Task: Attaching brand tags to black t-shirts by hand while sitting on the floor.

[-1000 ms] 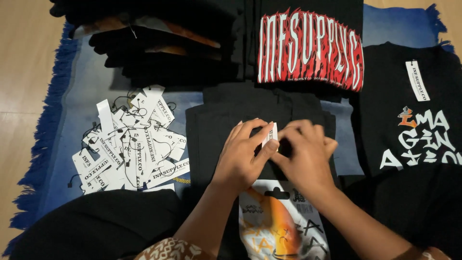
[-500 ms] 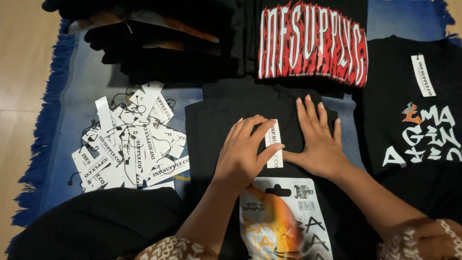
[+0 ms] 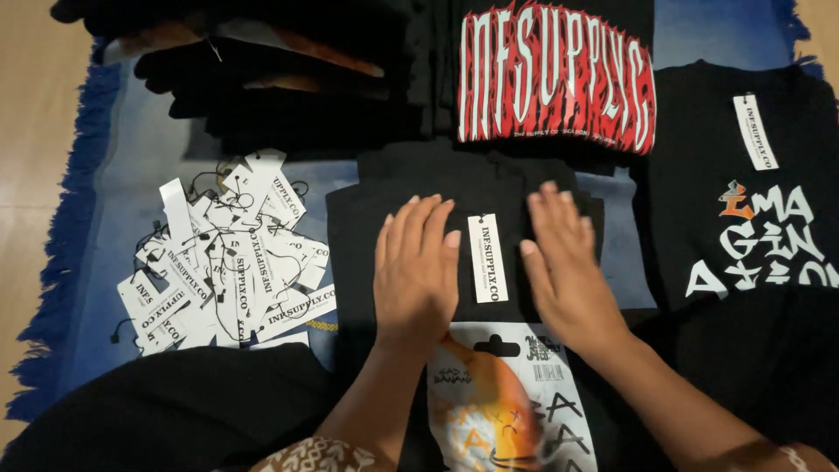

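Folded black T-shirt (image 3: 437, 188) lies flat on the blue rug (image 3: 131, 166), white hang tag (image 3: 486, 258) on top. Judged soft, light, limp; best lifted by its folded edges. Left hand (image 3: 417, 262) and right hand (image 3: 564, 262) rest flat, fingers extended, flanking the tag. Loose tags (image 3: 223, 253) lie piled nearby.

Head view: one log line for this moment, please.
left hand: flat on folded black shirt | right hand: flat on shirt | white hang tag: between hands | loose tag pile: left

Left hand (image 3: 415, 271), right hand (image 3: 564, 267) flat on folded black shirt (image 3: 367, 218), white tag (image 3: 487, 258) between
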